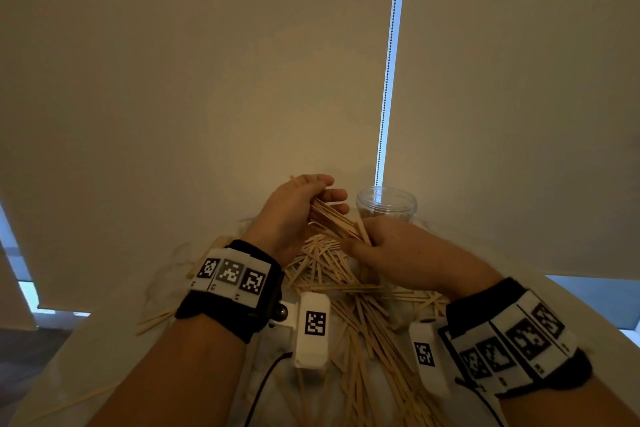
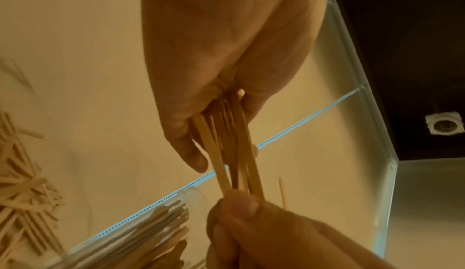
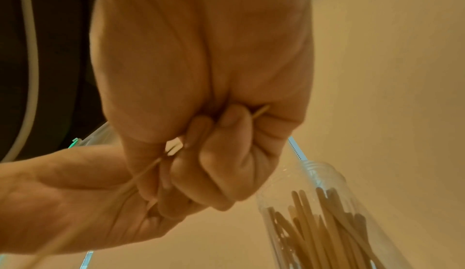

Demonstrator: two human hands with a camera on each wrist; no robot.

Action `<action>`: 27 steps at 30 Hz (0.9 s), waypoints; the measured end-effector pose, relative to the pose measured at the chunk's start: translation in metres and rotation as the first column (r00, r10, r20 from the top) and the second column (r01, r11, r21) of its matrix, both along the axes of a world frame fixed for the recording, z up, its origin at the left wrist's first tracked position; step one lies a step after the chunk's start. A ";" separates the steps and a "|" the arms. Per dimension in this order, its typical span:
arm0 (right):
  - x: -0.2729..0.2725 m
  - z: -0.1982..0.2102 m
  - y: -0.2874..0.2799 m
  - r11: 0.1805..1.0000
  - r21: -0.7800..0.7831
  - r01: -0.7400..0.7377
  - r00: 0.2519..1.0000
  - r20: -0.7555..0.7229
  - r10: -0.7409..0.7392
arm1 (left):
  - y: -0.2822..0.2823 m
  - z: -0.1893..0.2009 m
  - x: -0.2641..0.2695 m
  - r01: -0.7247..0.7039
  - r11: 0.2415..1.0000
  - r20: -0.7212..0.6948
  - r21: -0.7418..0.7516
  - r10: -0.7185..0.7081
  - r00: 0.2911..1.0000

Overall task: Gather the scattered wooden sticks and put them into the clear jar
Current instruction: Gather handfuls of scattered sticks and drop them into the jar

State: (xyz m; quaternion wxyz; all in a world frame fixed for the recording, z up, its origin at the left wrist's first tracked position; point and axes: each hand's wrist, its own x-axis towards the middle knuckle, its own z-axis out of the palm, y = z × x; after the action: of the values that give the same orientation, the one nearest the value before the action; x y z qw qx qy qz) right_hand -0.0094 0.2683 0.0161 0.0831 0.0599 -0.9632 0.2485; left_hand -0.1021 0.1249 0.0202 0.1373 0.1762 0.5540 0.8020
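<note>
Hands meet above a heap of sticks, and you hold one bundle between them. Your left hand [image 1: 294,208] curls its fingers and thumb around the far end of a bundle of wooden sticks [image 1: 334,220]. Your right hand [image 1: 388,246] closes tightly, almost fist-like, around the near end. Holding both ends this way looks meant to square the bundle so it slides into a narrow opening as one.

Just beyond your right hand stands the clear jar [image 1: 387,203], upright on the white desk [image 1: 104,357], its mouth open. The right wrist view shows many sticks already standing inside it, leaning against the wall. Its place beside your hands keeps the carry short.

Below your wrists lies a loose heap of sticks [image 1: 360,315], crossed over one another, with a few strays off to your left. Much gathering seems left to do.

Behind the desk hangs a pale window blind [image 1: 207,62] with a beaded cord [image 1: 389,62].
</note>
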 end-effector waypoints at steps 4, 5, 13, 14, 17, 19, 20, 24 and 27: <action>0.002 0.003 -0.005 0.999 0.016 -0.033 0.998 0.058 0.032 | -0.006 0.002 -0.004 -0.068 0.989 0.037 0.133 0.064 0.997; 0.003 0.003 -0.006 0.999 0.029 -0.041 0.996 0.075 0.039 | -0.008 0.002 -0.005 -0.100 0.983 0.051 0.152 0.093 0.994; 0.006 0.003 -0.003 0.999 0.054 -0.007 0.980 0.201 -0.004 | -0.004 0.006 0.008 0.071 0.996 -0.003 -0.054 -0.072 0.997; 0.004 0.002 -0.002 0.999 0.037 0.011 0.981 0.191 -0.018 | -0.005 0.007 0.009 0.087 0.993 -0.001 -0.074 -0.087 0.996; -0.002 -0.001 0.000 0.997 0.016 0.073 0.993 0.096 -0.074 | -0.008 0.008 0.011 0.099 0.988 0.000 -0.116 -0.100 0.995; -0.006 -0.004 0.002 0.994 0.046 0.101 0.994 0.047 -0.103 | -0.010 0.008 0.012 0.121 0.986 -0.005 -0.113 -0.122 0.992; -0.008 -0.005 0.002 0.991 0.074 0.107 0.993 0.040 -0.110 | -0.010 0.008 0.014 0.135 0.982 -0.019 -0.131 -0.139 0.990; -0.009 -0.005 0.003 0.977 0.141 0.159 0.987 -0.045 -0.154 | -0.004 0.005 0.020 0.161 0.930 -0.117 -0.331 -0.210 0.971; -0.012 -0.007 0.006 0.960 0.118 0.253 0.967 -0.049 -0.249 | 0.005 0.001 0.022 0.096 0.884 -0.216 -0.458 -0.216 0.952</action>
State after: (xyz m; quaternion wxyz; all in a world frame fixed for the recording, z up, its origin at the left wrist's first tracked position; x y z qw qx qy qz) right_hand -0.0216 0.2743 0.0096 0.1261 -0.0534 -0.9750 0.1748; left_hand -0.0801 0.1296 0.0211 0.1641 0.2889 0.7186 0.6110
